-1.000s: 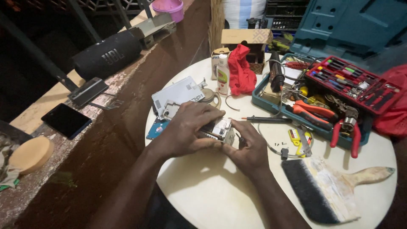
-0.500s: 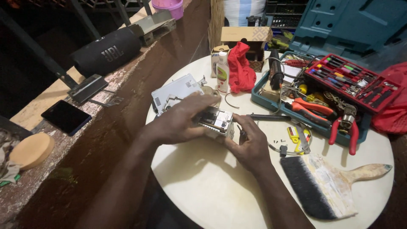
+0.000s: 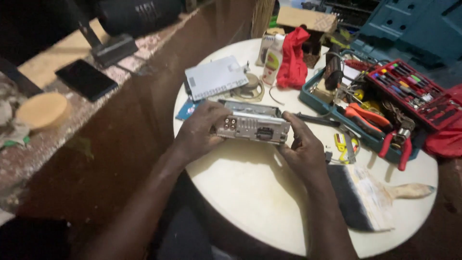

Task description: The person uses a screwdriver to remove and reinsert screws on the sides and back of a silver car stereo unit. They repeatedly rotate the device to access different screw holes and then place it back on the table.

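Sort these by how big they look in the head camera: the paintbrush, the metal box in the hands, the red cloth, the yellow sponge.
1. Paintbrush
2. Metal box
3. Red cloth and yellow sponge: these two look about alike, so no ranking between them.

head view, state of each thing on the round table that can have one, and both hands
grey metal car stereo unit: lifted off the white round table, rear sockets toward the camera
left hand: grip closed on the unit's left end
right hand: grip closed on its right end
red bit case: open
teal tool tray: open, full
wide paintbrush: lying flat
white bottle: upright
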